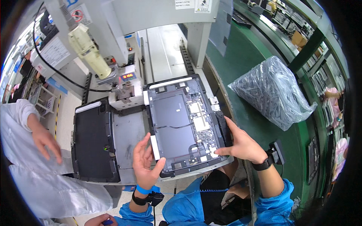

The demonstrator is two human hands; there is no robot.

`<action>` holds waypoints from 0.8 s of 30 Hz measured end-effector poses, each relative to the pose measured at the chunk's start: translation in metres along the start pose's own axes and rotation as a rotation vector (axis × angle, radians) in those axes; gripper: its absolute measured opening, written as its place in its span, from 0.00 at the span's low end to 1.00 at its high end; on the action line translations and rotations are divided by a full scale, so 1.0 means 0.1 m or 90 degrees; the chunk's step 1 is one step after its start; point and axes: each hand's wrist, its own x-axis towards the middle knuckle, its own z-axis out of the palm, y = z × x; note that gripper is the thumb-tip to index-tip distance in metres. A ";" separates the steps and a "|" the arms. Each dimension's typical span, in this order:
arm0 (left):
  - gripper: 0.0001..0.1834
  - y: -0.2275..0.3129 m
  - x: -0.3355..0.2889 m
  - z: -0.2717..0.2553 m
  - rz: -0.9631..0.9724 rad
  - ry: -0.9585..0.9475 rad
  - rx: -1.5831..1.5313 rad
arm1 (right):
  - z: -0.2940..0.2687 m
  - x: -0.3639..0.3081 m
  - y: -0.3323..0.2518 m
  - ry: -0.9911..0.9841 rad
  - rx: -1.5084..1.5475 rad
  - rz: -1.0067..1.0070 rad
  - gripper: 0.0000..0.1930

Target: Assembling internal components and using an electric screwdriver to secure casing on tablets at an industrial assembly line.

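Note:
An opened tablet, its dark battery area and circuit board showing, lies in a black fixture tray in front of me. My left hand is open beside the tray's near left edge, with its fingers apart and its thumb close to the corner. On the opposite side, my right hand grips the tray's right edge. Its thumb rests over the lower right of the circuit board, while the other fingers are partly hidden behind the edge. A thin black cable crosses the tablet's middle.
A second black fixture tray sits at left, near a co-worker's hand. Behind stand a press machine and a box with a red display. A clear plastic bag of dark parts lies on the green bench.

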 end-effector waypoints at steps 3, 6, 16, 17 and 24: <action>0.43 0.04 -0.07 0.04 0.020 -0.015 0.018 | -0.01 -0.03 0.00 -0.017 -0.065 0.044 0.55; 0.42 0.03 -0.13 0.07 0.044 -0.012 -0.008 | -0.04 0.07 -0.19 -0.048 -0.137 0.144 0.58; 0.15 -0.12 -1.09 0.51 0.279 0.121 0.401 | 0.18 -0.69 0.35 0.277 0.213 -0.082 0.24; 0.14 -0.22 -1.24 0.56 0.347 0.102 0.432 | 0.17 -0.76 0.47 0.283 0.296 -0.056 0.20; 0.19 -1.03 -1.71 1.17 0.084 -0.339 0.231 | -0.16 -1.32 0.72 0.310 0.452 -0.084 0.03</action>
